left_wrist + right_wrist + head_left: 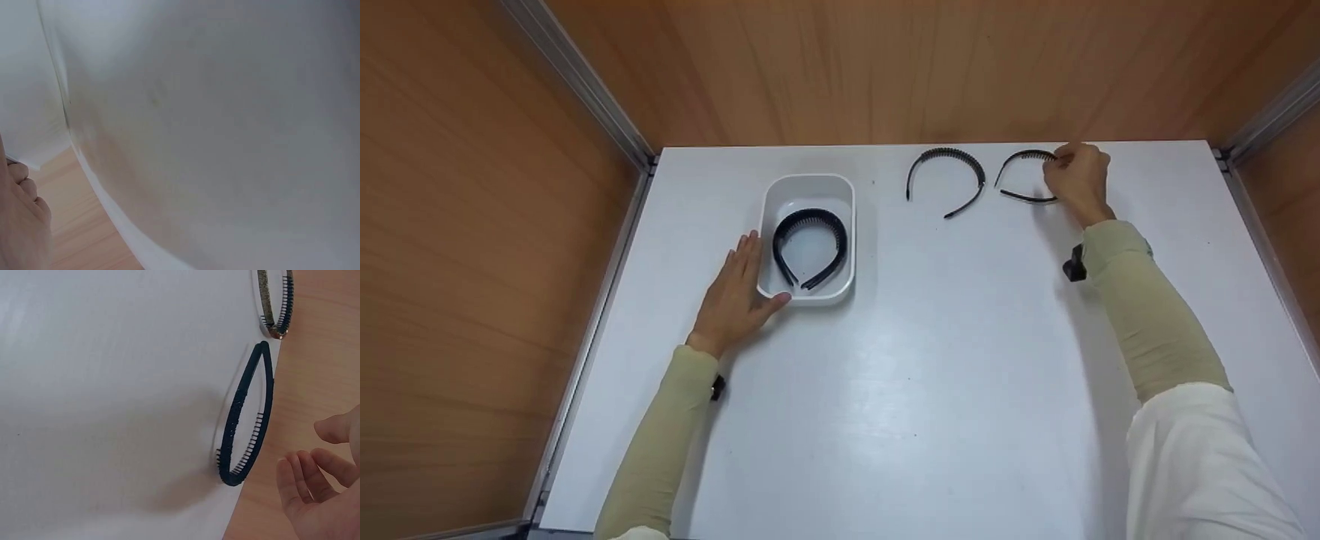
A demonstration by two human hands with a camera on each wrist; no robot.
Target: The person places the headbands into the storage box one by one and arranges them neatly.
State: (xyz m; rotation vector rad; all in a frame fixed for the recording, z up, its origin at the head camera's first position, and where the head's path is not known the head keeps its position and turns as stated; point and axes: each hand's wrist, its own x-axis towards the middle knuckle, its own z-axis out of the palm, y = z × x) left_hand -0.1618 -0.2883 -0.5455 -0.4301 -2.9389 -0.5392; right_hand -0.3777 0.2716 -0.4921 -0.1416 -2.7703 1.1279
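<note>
My left hand (731,300) lies along the left side of a white plastic bin (853,225), fingers straight, thumb over its front corner. Inside the bin, black toothed headbands (841,240) lie nested together. At the far right, my right hand (1080,180) is over the curved end of a black toothed headband (1027,198), partly hiding it in the head view. The right wrist view shows this headband (229,433) on the table, apart from the loosely bent fingers (289,489). A second toothed headband (979,169) lies to its left.
The white table (885,420) meets a wood-grain panel (870,75) along its back edge. Another such panel (472,262) with a metal frame stands at the left. A pale, blurred surface fills most of the left wrist view.
</note>
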